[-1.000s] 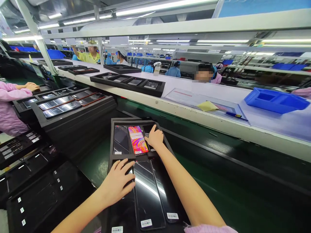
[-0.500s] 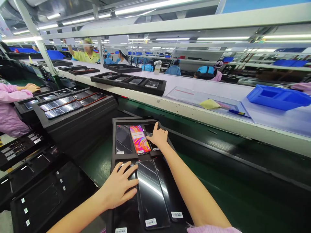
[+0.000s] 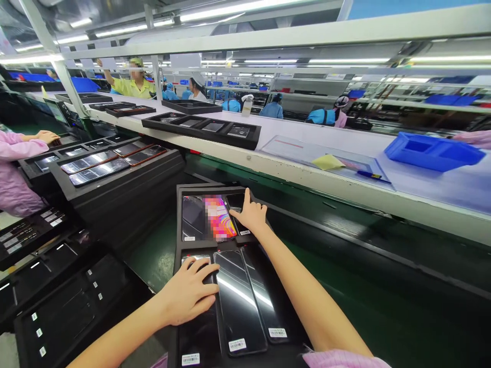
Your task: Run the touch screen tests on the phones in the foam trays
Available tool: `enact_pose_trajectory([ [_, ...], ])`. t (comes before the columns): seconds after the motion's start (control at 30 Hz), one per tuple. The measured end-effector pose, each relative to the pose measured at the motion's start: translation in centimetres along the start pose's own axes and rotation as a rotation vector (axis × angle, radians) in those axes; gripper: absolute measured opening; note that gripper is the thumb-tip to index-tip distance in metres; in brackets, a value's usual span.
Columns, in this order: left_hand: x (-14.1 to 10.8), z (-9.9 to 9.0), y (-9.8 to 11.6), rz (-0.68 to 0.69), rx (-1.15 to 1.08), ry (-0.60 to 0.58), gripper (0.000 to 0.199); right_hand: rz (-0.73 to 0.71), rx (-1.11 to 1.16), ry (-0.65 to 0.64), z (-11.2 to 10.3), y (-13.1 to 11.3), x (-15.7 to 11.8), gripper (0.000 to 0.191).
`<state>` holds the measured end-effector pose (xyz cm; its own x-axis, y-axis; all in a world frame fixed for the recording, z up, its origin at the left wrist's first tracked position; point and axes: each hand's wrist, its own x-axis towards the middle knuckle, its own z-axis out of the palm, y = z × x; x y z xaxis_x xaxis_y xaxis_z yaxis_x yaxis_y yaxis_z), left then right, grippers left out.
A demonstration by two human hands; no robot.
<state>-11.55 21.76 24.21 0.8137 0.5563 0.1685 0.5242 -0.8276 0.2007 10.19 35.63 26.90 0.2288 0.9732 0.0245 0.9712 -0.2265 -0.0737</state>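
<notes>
Phones (image 3: 201,335) lie beneath left hand (image 3: 190,294) and right hand (image 3: 251,216), each grip's thumb and forefinger parted, nothing clasped.

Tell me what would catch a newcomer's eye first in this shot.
The lit, brightly coloured phone screen stands out first, in the black tray, middle of its far row, beside the right hand. Next is the blue bin on the white bench, at the picture's right.

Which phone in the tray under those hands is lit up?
The middle phone in the far row of the tray: it glows pink and orange, while the other five phones look dark.
</notes>
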Motion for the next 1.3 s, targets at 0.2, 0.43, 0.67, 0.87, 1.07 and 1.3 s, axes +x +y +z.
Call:
enact_pose_trajectory([
  [0.2, -0.1, -0.5, 0.1, 0.0, 0.01, -0.03, 0.021, -0.11, -0.043, 0.007, -3.1, 3.0, -6.0, 0.059],
  [0.43, -0.1, 0.0, -0.2, 0.017, 0.009, -0.029, 0.021, -0.055, -0.109, -0.007, 1.5, 5.6, -17.8, 0.062],
  [0.67, -0.2, 0.7, -0.5, 0.025, 0.06, 0.03, 0.022, -0.004, -0.082, 0.114, 3.5, 5.6, -17.8, 0.066],
  [0.87, 0.0, 0.6, -0.3, 0.037, 0.069, 0.083, 0.022, 0.006, -0.219, 0.154, 2.5, 4.5, -17.8, 0.068],
  [1.07, 0.0, 0.8, -0.4, 0.022, 0.028, 0.085, 0.023, 0.022, -0.288, 0.135, 2.2, 4.0, -16.5, 0.072],
  [1.3, 0.1, 1.0, -0.7, 0.026, 0.015, 0.071, 0.023, 0.017, -0.349, 0.105, 1.7, 3.2, -15.9, 0.069],
])
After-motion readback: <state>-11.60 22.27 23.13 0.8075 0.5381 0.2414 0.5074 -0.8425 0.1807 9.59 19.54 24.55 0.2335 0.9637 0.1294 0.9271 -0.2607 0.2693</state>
